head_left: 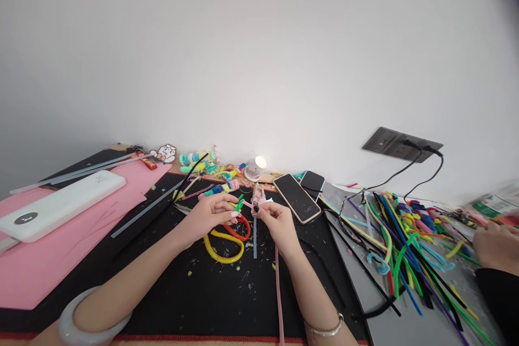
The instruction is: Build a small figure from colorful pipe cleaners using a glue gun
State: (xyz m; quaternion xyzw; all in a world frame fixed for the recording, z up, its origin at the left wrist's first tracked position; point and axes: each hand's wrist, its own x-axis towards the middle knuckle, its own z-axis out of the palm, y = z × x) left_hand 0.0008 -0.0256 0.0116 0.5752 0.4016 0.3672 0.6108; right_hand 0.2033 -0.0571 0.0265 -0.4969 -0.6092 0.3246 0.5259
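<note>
My left hand [214, 213] is closed, its fingertips pinching a small twisted green pipe cleaner piece [240, 204]. Close beside it, my right hand [279, 224] pinches a pink pipe cleaner [278, 292], whose long tail hangs down toward the front edge. A short pink stretch spans the gap between the fingertips. Scissors with a yellow and a red handle loop [225, 258] lie below my left hand, which partly covers them. A translucent glue stick [255, 240] lies on the black mat [182, 297] between my hands.
A white power bank [68, 200] rests on pink sheets [24, 275] at left. Two phones [298, 198] lie behind my right hand. At right, loose pipe cleaners [405, 259] cover a grey board, with cables running to a wall socket [401, 144]. Another person's hand [497, 246] is at far right.
</note>
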